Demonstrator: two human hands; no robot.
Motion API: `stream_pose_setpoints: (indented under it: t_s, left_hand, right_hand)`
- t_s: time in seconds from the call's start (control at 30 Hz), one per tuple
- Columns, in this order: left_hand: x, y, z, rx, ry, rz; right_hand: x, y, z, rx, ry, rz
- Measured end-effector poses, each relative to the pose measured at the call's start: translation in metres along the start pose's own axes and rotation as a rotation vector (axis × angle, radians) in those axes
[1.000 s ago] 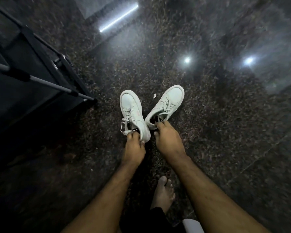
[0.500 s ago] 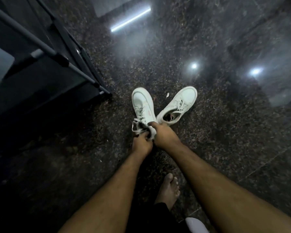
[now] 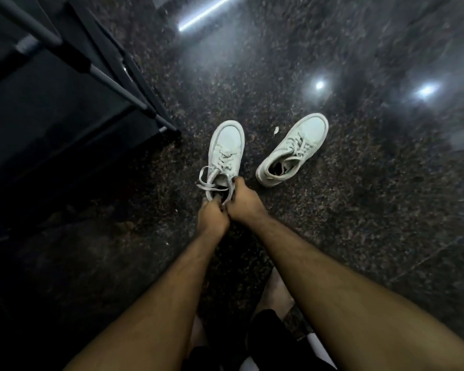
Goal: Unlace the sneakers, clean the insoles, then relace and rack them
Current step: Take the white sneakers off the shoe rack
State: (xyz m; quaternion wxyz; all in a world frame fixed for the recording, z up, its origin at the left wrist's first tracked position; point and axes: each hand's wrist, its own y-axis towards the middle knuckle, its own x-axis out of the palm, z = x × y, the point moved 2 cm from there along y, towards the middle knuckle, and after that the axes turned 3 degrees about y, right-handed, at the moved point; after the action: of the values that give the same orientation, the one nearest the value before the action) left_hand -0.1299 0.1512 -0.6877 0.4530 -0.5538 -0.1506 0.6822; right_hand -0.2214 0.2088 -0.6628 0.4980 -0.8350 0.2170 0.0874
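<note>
Two hands at near sneaker (image 3: 226,153), unlacing begins.
Left hand (image 3: 212,220) grips its heel to steady it; right hand (image 3: 243,201) pinches lace (image 3: 209,184). Other sneaker (image 3: 292,149) waits apart on floor (image 3: 359,210).

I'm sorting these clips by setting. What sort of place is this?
Probably a home entryway or hall: a polished dark speckled stone floor mirroring ceiling lights, a black metal-tube rack, and white lace-up sneakers on the floor.

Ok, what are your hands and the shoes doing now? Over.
Left hand and right hand both gripping the near sneaker at its heel end, lace loop loose. Other sneaker on the floor, apart, laced. Nothing in the way.
</note>
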Motion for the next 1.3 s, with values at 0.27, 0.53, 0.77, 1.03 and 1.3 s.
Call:
stream_pose_setpoints:
  t_s: [0.27,0.53,0.77,1.03,1.3]
  left_hand:
    - [-0.095,-0.062,0.056,0.114,-0.377,0.353]
    - [-0.277,-0.234,0.102,0.226,-0.699,0.530]
    - [-0.405,-0.392,0.076,0.236,-0.689,0.714]
    - [-0.489,-0.463,-0.023,0.128,-0.766,0.895]
    - [-0.537,-0.449,-0.140,-0.045,-0.773,0.837]
  right_hand:
    - [-0.054,-0.071,-0.081,-0.131,0.048,0.249]
    - [-0.123,-0.261,-0.214,-0.396,0.091,0.404]
    - [-0.102,-0.418,-0.335,-0.651,0.084,0.381]
    - [-0.006,-0.489,-0.435,-0.868,-0.023,0.224]
    - [0.091,-0.482,-0.513,-1.046,-0.445,0.052]
